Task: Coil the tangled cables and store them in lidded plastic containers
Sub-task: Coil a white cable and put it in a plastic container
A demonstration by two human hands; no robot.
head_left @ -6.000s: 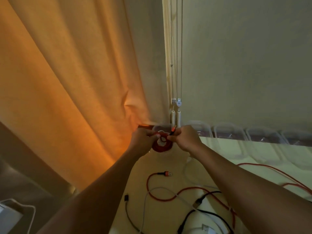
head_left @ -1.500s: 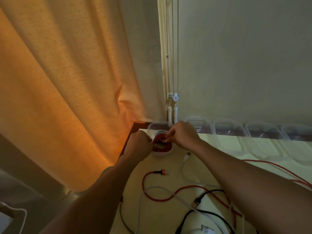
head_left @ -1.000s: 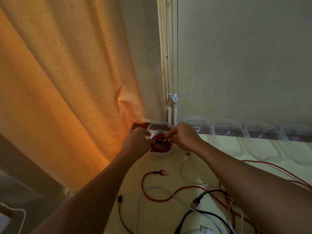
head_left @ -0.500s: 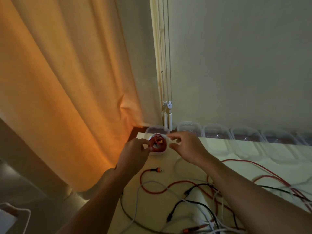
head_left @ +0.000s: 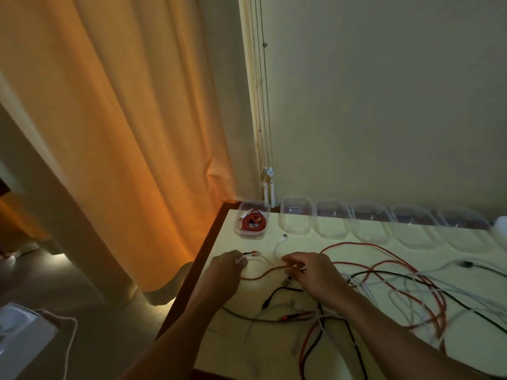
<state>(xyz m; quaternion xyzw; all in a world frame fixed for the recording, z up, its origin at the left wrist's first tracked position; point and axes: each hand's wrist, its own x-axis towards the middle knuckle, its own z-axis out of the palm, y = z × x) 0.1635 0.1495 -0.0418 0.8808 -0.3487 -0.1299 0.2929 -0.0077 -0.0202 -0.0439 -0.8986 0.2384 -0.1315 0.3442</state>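
Left hand (head_left: 227, 272), knuckles up, pinching white plug (head_left: 239, 260). Right hand (head_left: 315, 272), fingers curling, pinching orange cable (head_left: 263, 275), which is lying on tabletop (head_left: 301, 242) between both grips. Red coil (head_left: 253, 223) sitting in box (head_left: 236, 229) beyond.

A row of lidless containers (head_left: 296, 218) lines the far edge of the table (head_left: 310, 244), against the wall (head_left: 384, 105). In the leftmost container (head_left: 248, 236), at the far left corner, lies a coiled cable (head_left: 253, 222); blind cords (head_left: 267, 185) hang just behind it, and a curtain (head_left: 123, 133) hangs left of the table. Loose cables (head_left: 384, 292) sprawl over the near and right parts, with the left hand (head_left: 226, 272) and right hand (head_left: 315, 272) at their left end, in front of the filled container.
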